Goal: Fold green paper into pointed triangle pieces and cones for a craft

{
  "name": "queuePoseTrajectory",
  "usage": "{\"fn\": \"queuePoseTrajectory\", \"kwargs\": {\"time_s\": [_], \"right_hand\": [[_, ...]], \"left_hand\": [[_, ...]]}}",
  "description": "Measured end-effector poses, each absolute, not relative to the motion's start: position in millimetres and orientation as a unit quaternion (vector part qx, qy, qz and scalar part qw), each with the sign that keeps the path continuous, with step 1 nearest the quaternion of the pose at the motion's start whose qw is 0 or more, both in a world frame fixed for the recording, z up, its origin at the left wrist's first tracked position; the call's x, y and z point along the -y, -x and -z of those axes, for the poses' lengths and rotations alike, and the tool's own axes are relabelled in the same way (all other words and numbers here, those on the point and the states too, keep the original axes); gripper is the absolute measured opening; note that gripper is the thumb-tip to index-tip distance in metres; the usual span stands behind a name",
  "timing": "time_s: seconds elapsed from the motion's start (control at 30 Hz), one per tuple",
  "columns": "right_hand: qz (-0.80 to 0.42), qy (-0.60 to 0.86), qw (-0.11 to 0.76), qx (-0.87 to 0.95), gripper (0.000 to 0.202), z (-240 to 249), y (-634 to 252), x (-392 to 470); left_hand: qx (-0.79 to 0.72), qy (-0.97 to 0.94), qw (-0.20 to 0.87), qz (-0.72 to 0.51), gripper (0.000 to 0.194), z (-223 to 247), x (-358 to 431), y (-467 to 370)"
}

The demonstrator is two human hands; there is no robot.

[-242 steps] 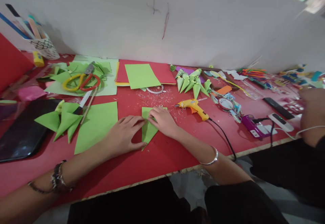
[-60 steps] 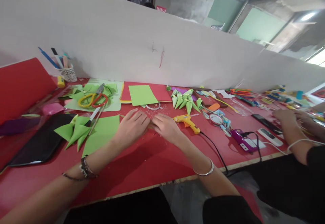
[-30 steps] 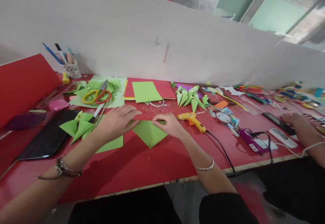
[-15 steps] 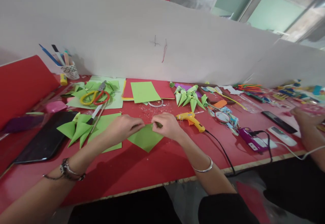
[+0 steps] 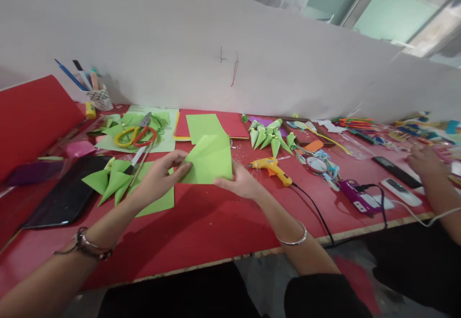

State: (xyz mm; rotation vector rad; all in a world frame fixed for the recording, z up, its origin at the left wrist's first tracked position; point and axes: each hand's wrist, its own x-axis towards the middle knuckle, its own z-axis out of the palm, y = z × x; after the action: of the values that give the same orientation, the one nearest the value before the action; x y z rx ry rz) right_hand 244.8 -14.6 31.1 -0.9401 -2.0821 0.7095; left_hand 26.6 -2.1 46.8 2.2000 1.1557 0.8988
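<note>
A square of green paper is held up above the red table, tilted, with a faint crease across it. My left hand pinches its left edge between thumb and fingers. On the other side my right hand grips the lower right corner, thumb in front and fingers behind. Another green sheet lies under and beside my left wrist, and green paper cones rest left of it on a black tablet-like slab.
Scissors lie on paper scraps at the back left, near a pen cup. Right of my hands are a yellow glue gun, several small green cones and a purple power strip. A co-worker's hand is at the far right.
The green paper has been lifted and turned from a point-down position to a tilted, raised one. My hands have moved apart, from its top edge to its sides.
</note>
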Motion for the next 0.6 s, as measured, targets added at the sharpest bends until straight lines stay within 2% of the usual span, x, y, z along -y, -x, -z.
{"fn": "queuePoseTrajectory", "kwargs": {"time_s": [0.1, 0.2, 0.3, 0.43, 0.6], "right_hand": [[-0.125, 0.394, 0.346, 0.842, 0.024, -42, -245, 28], [0.070, 0.394, 0.264, 0.878, 0.027, -41, -248, 41], [0.175, 0.384, 0.184, 0.888, 0.030, -27, -251, 53], [0.139, 0.363, 0.127, 0.913, 0.026, -3, -256, 65], [-0.025, 0.380, 0.126, 0.916, 0.024, 12, -266, 71]], "left_hand": [[-0.374, -0.843, 0.196, -0.332, 0.011, -48, 6, -33], [-0.357, -0.879, 0.086, -0.303, 0.032, -44, 13, -35], [-0.315, -0.923, 0.021, -0.220, 0.044, -30, 22, -38], [-0.247, -0.965, 0.012, -0.089, 0.039, -4, 29, -38], [-0.266, -0.961, 0.008, -0.078, 0.036, 10, 35, -35]]}}
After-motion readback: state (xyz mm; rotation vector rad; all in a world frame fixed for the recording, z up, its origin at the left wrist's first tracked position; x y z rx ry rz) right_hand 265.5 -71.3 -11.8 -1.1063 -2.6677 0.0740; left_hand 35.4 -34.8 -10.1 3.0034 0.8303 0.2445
